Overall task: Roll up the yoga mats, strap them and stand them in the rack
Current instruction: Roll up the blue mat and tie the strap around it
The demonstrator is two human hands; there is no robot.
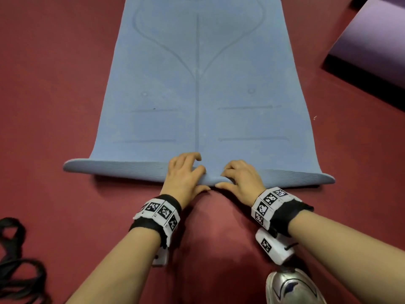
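The left hand [184, 175] and right hand [241, 181] sit close together at the middle of the near edge of the blue foam yoga mat with embossed lines [197, 88]. Each is clamped on the edge's first small curl, fingers bent over the top and thumb against its near side; the fingertips are partly hidden by the fold. Both wrists wear black bands with white square-patterned marker blocks [163, 212]. The mat lies flat on the dark red floor [54, 84], its far end cut off by the top of the frame. A silver shoe [293, 288] is cropped at the bottom. Blurred black straps [15, 260] lie at the lower left, and a purple mat [372, 40] shows only partly at the upper right.
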